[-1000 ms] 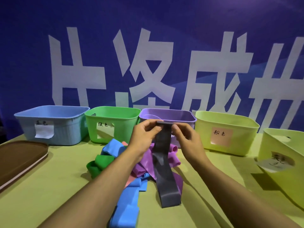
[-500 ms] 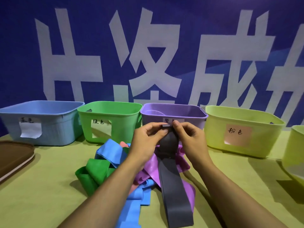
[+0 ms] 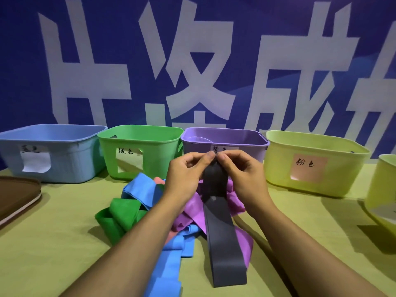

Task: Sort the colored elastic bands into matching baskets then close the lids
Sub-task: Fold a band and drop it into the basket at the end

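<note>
My left hand (image 3: 186, 172) and my right hand (image 3: 242, 174) pinch the top end of a dark grey band (image 3: 222, 239) together, just in front of the purple basket (image 3: 246, 144). The band hangs down and trails toward me over the pile. Under it lie a purple band (image 3: 192, 215), a blue band (image 3: 141, 189), a green band (image 3: 122, 213) and a bit of pink band (image 3: 159, 180). Behind stand a blue basket (image 3: 70, 155), a green basket (image 3: 150, 146) and a yellow-green basket (image 3: 342, 168) with a pink label. All the baskets stand without lids.
A brown lid (image 3: 15, 196) lies at the left edge of the yellow-green table (image 3: 53, 243). Another yellow-green basket (image 3: 383, 189) is cut off at the right edge. A blue banner with large white characters (image 3: 192, 61) closes off the back.
Both hands have brought their fingertips closer together on the grey band's top end, bunching it. The view has shifted closer and slightly left; the baskets appear larger.
</note>
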A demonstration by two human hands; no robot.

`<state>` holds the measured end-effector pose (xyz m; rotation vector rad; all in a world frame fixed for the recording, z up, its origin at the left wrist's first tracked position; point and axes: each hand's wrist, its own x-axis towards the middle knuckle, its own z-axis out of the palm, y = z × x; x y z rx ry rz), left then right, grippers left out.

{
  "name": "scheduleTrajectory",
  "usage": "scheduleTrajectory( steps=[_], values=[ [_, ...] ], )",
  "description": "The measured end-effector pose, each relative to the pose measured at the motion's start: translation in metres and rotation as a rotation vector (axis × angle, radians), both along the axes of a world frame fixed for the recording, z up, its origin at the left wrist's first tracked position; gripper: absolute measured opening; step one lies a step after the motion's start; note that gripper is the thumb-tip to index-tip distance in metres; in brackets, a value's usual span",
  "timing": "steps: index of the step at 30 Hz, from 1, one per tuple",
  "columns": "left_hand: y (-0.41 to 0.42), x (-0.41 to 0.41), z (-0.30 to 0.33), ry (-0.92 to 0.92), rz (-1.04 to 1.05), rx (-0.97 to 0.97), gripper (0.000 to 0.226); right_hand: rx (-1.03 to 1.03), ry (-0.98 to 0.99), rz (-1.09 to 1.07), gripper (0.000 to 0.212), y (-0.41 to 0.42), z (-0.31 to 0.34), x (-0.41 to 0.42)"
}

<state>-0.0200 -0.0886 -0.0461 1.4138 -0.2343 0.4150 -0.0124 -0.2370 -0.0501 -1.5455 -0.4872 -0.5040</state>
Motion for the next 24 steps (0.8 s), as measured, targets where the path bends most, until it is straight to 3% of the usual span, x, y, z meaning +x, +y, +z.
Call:
scheduleTrajectory(
  steps=[4, 14, 18, 24],
  values=[
    [0.001, -0.001, 0.001, -0.008, -0.01, -0.011, 0.004, 0.015, 0.002, 0.02, 0.016, -0.001, 0.002, -0.002],
    [0.003, -0.004, 0.002, -0.018, -0.062, -0.049, 0.018, 0.031, 0.058, 0.067, 0.021, -0.004, 0.002, -0.003],
    [0.003, -0.004, 0.003, -0.02, -0.052, -0.053, 0.021, 0.117, 0.23, 0.084, 0.039, -0.002, 0.007, -0.01],
    [0.003, -0.005, 0.004, -0.043, -0.05, -0.017, 0.024, 0.083, 0.276, 0.034, 0.054, 0.0, 0.011, -0.014]
  ],
)
